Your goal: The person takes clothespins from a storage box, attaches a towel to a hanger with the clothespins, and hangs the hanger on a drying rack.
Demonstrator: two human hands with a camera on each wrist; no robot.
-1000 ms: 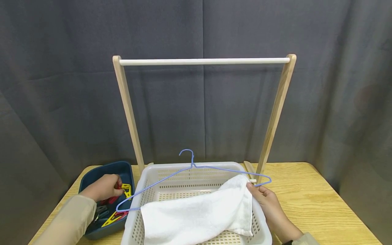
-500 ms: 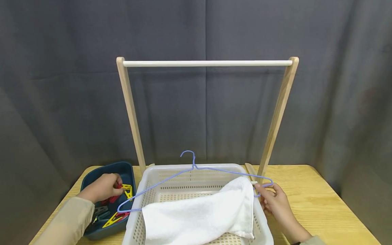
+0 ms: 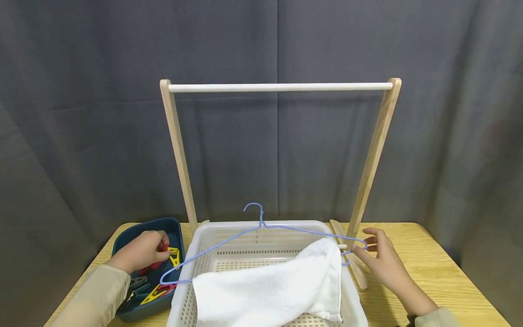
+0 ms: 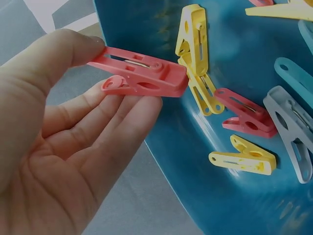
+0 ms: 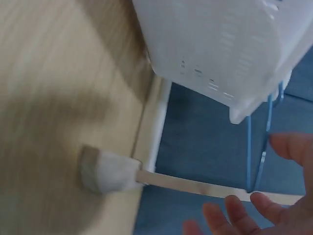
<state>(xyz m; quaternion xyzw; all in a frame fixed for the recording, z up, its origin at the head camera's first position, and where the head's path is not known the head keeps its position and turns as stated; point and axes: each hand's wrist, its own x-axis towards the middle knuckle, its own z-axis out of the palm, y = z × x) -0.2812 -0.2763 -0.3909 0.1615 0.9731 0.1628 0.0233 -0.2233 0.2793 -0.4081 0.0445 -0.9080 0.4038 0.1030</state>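
My left hand (image 3: 140, 252) pinches a red clothespin (image 4: 146, 76) between thumb and fingers, above a dark blue bin (image 3: 149, 311). Several more clothespins lie in that bin, including a yellow one (image 4: 242, 159) and a grey one (image 4: 289, 125). A blue wire hanger (image 3: 229, 239) lies across a white perforated basket (image 3: 185, 290), its hook pointing up and back. A white towel (image 3: 265, 290) is draped over the hanger's lower bar. My right hand (image 3: 382, 261) is at the hanger's right end, thumb and fingers spread apart on either side of the wire.
Behind the basket rises a wooden rack with a white rod (image 3: 278, 87) across its top. Its right foot (image 3: 358, 272) runs along the wooden table (image 3: 425, 263) beside the basket. A grey curtain (image 3: 220, 41) hangs behind everything.
My right hand has left the towel's corner, moved right to the hanger's end and spread its fingers. The left hand keeps its place over the bin. The head view has shifted slightly.
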